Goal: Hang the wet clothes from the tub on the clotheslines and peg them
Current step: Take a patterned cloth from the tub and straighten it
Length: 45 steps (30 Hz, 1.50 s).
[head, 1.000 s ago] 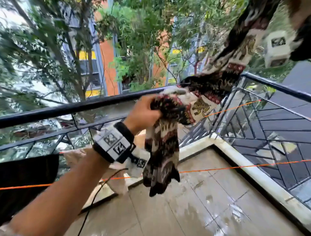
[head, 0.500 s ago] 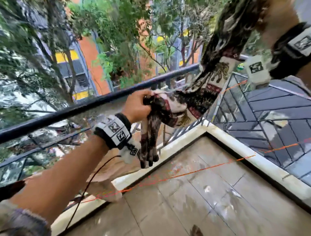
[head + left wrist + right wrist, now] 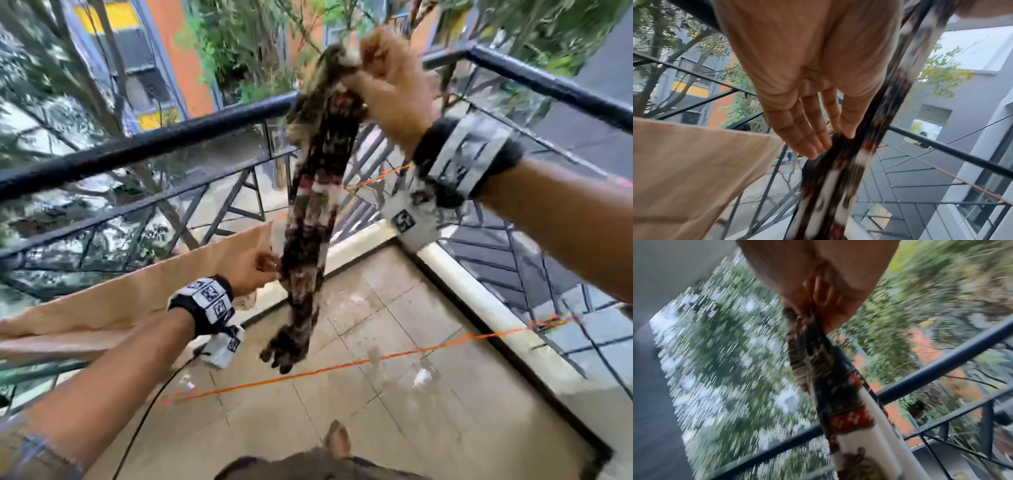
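A wet patterned cloth, dark with white and red bands, hangs down as a twisted strip over the balcony floor. My right hand grips its top end, raised above the railing; the right wrist view shows the fingers curled round the cloth. My left hand is lower, at the strip's left side. In the left wrist view its fingers lie straight with their tips touching the cloth. An orange clothesline runs under the cloth's lower end. The tub is out of view.
A beige cloth hangs on a line at the left, beside my left hand. A black railing with glass panels bounds the balcony. A second orange line runs behind the cloth. The tiled floor is wet. My foot shows below.
My left hand let go of the bunched cloth and dropped to its middle. The right hand swung the top end over, so the cloth now hangs straight down.
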{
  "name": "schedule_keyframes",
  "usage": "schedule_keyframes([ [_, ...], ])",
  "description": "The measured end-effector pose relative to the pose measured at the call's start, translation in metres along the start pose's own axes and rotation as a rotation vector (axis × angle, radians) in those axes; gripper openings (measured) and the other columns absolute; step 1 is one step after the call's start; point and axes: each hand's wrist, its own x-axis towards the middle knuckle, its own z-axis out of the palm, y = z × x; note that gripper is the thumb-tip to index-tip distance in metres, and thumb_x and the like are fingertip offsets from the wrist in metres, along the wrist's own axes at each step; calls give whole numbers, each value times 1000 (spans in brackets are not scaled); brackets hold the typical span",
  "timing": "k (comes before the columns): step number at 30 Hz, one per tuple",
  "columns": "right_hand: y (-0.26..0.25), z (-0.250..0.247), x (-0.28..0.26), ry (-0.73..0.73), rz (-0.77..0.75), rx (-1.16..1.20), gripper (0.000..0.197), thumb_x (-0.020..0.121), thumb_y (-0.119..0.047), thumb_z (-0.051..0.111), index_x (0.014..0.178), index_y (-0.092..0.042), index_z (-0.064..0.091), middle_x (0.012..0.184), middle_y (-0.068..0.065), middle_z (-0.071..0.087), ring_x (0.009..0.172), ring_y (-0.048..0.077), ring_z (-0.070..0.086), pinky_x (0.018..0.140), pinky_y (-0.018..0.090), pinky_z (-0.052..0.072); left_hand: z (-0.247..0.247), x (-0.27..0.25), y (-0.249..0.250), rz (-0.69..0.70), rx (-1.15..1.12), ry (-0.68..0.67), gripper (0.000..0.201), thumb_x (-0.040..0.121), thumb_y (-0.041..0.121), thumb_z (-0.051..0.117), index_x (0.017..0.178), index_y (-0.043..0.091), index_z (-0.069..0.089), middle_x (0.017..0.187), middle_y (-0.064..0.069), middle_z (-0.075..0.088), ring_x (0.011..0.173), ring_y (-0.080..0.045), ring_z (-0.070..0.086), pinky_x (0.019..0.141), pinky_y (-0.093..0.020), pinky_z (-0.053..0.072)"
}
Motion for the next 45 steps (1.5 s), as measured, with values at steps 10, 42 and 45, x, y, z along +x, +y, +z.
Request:
schedule_keyframes([
  [10,64,30,-1,-48,-84,-56,33,82,-12,69,80,-34,44,69,-15,55,61,-2,49,61,23,42,-52,28,112,203,-825,106,36,92,23,67,125,13,55,111,-9,69,91,-13,69,71,-26,57],
  [42,187,-92,38,2,283,28,24,98,2,51,93,-21,54,72,-18,68,68,-3,61,66,14,50,-109,103,38,240,-647,367,20,103,17,45,104,26,63,96,8,73,84,5,64,75,-15,49],
  [45,194,-101,43,-14,226,-52,25,97,-5,57,93,-29,56,76,-20,68,70,-2,62,66,15,52,-107,100,46,269,-566,384,16,104,19,46,102,23,62,87,15,71,80,0,64,73,-25,54],
])
